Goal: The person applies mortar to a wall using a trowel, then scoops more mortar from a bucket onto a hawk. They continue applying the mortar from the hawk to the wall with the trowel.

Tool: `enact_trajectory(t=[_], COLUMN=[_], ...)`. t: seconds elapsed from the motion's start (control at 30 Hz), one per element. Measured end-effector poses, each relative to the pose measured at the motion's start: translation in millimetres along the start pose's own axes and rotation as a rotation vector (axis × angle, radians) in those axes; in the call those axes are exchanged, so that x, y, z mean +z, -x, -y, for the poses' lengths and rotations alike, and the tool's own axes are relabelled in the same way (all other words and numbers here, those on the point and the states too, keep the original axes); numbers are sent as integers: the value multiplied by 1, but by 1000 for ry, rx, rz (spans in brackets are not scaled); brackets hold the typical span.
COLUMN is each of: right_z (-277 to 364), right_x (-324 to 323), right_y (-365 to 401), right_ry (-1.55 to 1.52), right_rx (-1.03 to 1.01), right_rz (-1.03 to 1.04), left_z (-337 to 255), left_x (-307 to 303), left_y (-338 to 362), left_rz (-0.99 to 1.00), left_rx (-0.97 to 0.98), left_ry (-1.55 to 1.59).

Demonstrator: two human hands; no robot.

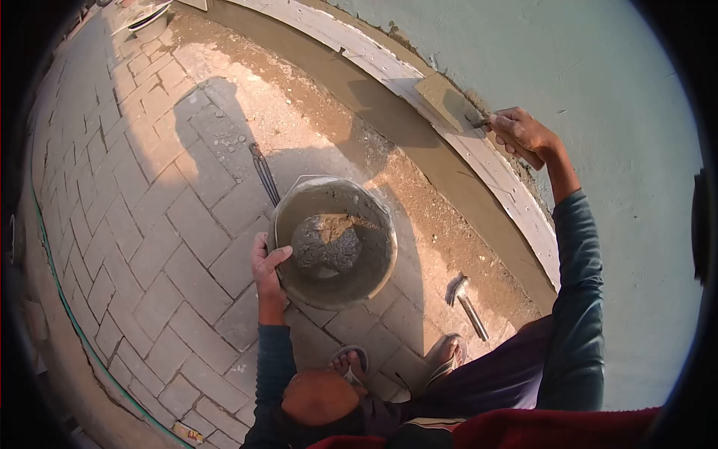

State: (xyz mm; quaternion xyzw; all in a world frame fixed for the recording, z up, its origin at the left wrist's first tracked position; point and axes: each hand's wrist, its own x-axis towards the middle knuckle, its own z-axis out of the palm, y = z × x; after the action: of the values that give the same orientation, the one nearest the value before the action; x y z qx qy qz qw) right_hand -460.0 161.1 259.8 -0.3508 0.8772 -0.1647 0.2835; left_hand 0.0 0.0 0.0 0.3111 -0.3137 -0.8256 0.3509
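Observation:
My left hand [269, 268] grips the left rim of a round bucket [378, 262], its thumb over the edge. Wet grey mortar [325, 243] lies in the bottom of the bucket. At the upper right my right hand [520, 135] is closed round the handle of a trowel [449, 103]. The trowel's flat blade lies over the pale perforated strip [389, 71] along the foot of the wall [598, 187]. Smooth grey plaster [426, 146] covers the band below that strip.
A hammer [471, 310] lies on the ground near my right foot. A long metal tool [265, 176] rests on the paving [179, 262] beside the bucket. Another container [149, 28] stands at the upper left. A green hose [63, 307] runs along the left edge.

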Motion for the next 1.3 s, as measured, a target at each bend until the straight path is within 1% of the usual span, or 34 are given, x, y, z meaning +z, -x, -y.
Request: enact_trajectory(t=[0.07,0.1,0.13,0.23,0.3,0.33,0.37,0.43,0.47,0.5,0.57,0.7,0.8,0.87,0.9,0.97,1.03,1.07,1.1,1.13,1.2,1.23,1.3], right_z=[-17,-29,-38,-48,-47,-46,-42,-26,-23,-22,-13,31,53,65,70,80,62,48,39,36,27,14,-19], right_x=[2,-6,-4,0,0,7,10,23,31,43,65,90,96,97,93,79,64,57,51,51,62,75,104], right_y=[7,25,43,74,93,98,96,89,76,62,37,14,-27,-52,-53,-40,-18,3,26,54,115,136,165], right_ry=[-26,-36,-14,-23,21,-20,-20,120,218,214,638,667,680,602,596,484,451,396,341,345,237,220,310], right_rx=[-29,-27,-13,-17,-28,-86,-91,-160,-236,-245,-203,-217,-260,-308,-308,-218,-301,-371,-444,-420,-315,-387,-374], right_rz=[16,-4,11,-19,-85,-148,-151,-197,-248,-250,-450,-482,-493,-564,-562,-610,-671,-668,-673,-656,-531,-489,-261], left_z=[-1,-1,4,3,1,1,1,6,6,4,4,8,7,6,4,2,1,5,6,4,5,9,19], left_x=[-3,5,3,2,3,5,6,4,1,2,3,0,1,0,2,6,2,2,8,16,34,46,73], left_y=[-9,-4,10,0,-2,-2,-1,-2,-3,-3,-1,-2,-2,-1,-1,2,-1,0,4,9,20,23,33], left_rz=[10,30,-4,3,13,15,14,12,10,9,12,-9,4,4,2,-10,-13,1,-3,19,50,47,132], left_rx=[23,26,-2,18,31,35,35,35,35,45,40,49,47,30,30,7,0,7,-26,-15,14,-3,94], left_ry=[13,5,-1,-6,8,11,13,11,10,6,-5,14,33,19,13,17,23,30,29,45,21,12,-179])
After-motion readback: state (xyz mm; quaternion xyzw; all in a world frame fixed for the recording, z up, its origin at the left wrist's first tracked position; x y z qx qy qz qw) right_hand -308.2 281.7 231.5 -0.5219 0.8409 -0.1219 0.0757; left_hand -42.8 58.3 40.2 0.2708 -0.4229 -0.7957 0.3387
